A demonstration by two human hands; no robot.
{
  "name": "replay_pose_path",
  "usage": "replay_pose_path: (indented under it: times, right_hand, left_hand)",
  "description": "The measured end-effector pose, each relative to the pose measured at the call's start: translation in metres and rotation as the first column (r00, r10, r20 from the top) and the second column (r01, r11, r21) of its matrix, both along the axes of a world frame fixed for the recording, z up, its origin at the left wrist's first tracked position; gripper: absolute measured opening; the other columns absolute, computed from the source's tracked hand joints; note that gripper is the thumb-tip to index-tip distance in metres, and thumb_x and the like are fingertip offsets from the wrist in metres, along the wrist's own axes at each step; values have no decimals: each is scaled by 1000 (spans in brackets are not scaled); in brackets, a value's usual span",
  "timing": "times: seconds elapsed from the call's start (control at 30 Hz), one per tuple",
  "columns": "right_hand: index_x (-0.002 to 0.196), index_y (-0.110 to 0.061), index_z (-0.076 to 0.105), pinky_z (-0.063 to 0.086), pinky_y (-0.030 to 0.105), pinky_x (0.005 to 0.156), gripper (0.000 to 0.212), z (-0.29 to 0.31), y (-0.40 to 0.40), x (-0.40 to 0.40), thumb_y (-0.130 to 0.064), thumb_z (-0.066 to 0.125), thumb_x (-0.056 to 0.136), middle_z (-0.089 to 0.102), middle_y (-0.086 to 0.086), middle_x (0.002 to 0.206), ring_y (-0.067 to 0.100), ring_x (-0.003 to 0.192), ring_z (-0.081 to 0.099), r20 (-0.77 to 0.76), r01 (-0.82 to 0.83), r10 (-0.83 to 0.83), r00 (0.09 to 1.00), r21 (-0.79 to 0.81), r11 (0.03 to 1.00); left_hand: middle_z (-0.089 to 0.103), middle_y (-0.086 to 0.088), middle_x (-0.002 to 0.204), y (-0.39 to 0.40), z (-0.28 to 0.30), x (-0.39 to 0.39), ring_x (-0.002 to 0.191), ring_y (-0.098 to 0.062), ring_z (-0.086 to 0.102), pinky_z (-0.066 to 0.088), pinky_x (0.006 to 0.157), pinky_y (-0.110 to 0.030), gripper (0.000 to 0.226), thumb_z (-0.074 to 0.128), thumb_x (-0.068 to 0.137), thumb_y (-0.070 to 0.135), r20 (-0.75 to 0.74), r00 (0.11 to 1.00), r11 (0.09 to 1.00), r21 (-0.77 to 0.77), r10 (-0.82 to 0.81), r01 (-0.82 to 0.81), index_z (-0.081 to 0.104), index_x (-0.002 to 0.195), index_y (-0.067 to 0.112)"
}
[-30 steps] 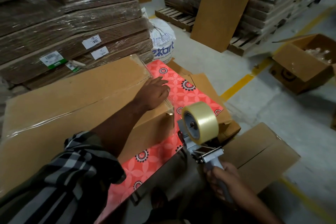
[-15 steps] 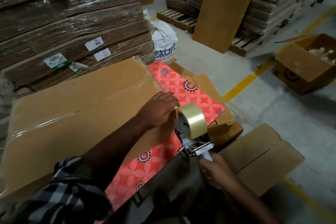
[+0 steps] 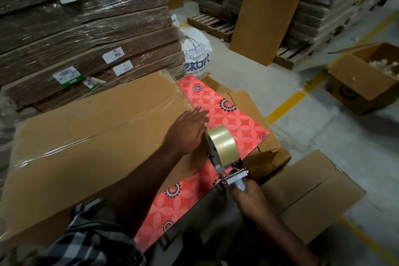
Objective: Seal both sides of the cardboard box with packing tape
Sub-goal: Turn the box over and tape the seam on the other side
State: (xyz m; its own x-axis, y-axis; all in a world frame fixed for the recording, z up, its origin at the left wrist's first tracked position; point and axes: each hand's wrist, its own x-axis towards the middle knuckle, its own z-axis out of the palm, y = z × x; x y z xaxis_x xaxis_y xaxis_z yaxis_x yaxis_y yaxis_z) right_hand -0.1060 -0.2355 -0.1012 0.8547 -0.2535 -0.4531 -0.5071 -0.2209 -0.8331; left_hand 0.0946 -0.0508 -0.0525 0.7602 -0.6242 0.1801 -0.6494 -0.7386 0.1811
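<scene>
1. Nearest the camera, a person's right hand point(image 3: 248, 197) is wrapped tight around the handle of a tape dispenser point(image 3: 226, 157), its roll of clear tape standing just past the box's right end.
2. The left hand point(image 3: 187, 134) lies flat, fingers together and extended, pressed on the right end of the large cardboard box point(image 3: 86, 136), right beside the roll.
3. The box rests on a red patterned board point(image 3: 226, 114), directly in front of the person; a glossy strip of tape point(image 3: 103, 134) already runs along its top seam.
4. The step in hand appears to be finishing the tape end over the box's edge. Done well, the flat palm would rub the tape down firmly from seam to edge while the dispenser pulls taut and cuts cleanly, leaving no wrinkles or lifted corners.
5. Beyond lie loose flattened cartons point(image 3: 313, 196), a white sack point(image 3: 196, 54), wrapped stacks of cardboard point(image 3: 86, 28) and an open box point(image 3: 364, 80) by a yellow floor line.
6. Hidden: the box's right end face, the tape's free end behind the hand and the dispenser's blade. Whether the box's underside is sealed cannot be told.
</scene>
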Motion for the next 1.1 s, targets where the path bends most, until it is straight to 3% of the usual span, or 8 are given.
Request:
replay_pose_path:
  times: [0.07, 0.27, 0.33, 0.43, 0.6, 0.7, 0.87, 1.1]
  right_hand:
    - [94, -14, 70, 45, 25, 55, 5, 5, -4, 1, -18, 71, 91, 71, 2, 80, 18, 69, 66, -11, -35, 35, 999, 1, 999]
    - [87, -11, 62, 27, 24, 44, 6, 2, -21, 1, -16, 66, 90, 46, 0, 58, 14, 44, 38, -159, -16, 70, 985, 319, 948]
    - [77, -13, 60, 25, 26, 45, 20, -7, -23, -9, -30, 70, 78, 44, 2, 57, 15, 43, 36, -186, 3, 58, 981, 313, 950]
    - [60, -14, 60, 33, 30, 48, 35, -26, -33, -25, -46, 69, 52, 51, 6, 52, 21, 42, 47, -135, 39, -21, 991, 135, 990]
    - [76, -18, 71, 49, 37, 60, 6, -42, -60, -3, -22, 75, 78, 68, 1, 63, 28, 63, 64, -84, 61, -60, 995, 11, 998]
    - [91, -16, 71, 57, 41, 68, 17, -48, -70, 30, -29, 77, 81, 72, 2, 79, 29, 76, 69, 13, 107, -106, 994, -132, 985]
    - [106, -21, 61, 56, 40, 74, 51, -36, -77, 93, -62, 56, 76, 70, 6, 96, 32, 89, 69, -22, -8, -4, 1000, -516, 857]
    - [122, -1, 52, 49, 42, 82, 47, -54, -72, 165, -41, 60, 97, 66, 23, 115, 42, 108, 66, -76, -145, 128, 989, -682, 717]
  left_hand:
    - [45, -1, 162, 0, 2, -2, 156, -22, 31, 27, 126, -45, 45, 37, 103, 28, 6, 1000, 1000, 10, 8, -8, 60, 140, 19]
    - [48, -1, 160, -3, 8, -6, 154, -22, 36, 30, 124, -43, 47, 35, 101, 30, 18, 999, 999, 19, 47, -47, 61, 139, 19]
    - [49, 0, 159, -3, 8, -5, 154, -22, 36, 31, 124, -42, 46, 34, 102, 30, 21, 999, 999, 13, 45, -46, 62, 137, 20]
    - [50, 0, 159, -3, 6, 1, 153, -22, 37, 31, 123, -42, 43, 36, 103, 30, 33, 997, 998, 25, 63, -64, 62, 136, 21]
    - [52, -1, 157, -6, 9, 8, 151, -25, 42, 33, 121, -43, 45, 34, 101, 30, 32, 996, 996, 28, 78, -79, 64, 133, 20]
    - [51, -2, 158, -7, 12, 8, 151, -25, 40, 32, 121, -43, 48, 32, 101, 31, 22, 997, 997, 30, 76, -76, 64, 134, 18]
    - [49, -2, 159, -7, 12, 9, 153, -23, 37, 31, 123, -43, 57, 23, 99, 35, 11, 997, 996, 48, 80, -81, 62, 138, 18]
    - [49, -2, 159, -8, 8, 11, 155, -22, 34, 30, 124, -43, 51, 29, 101, 32, 24, 996, 995, 54, 85, -86, 61, 137, 17]
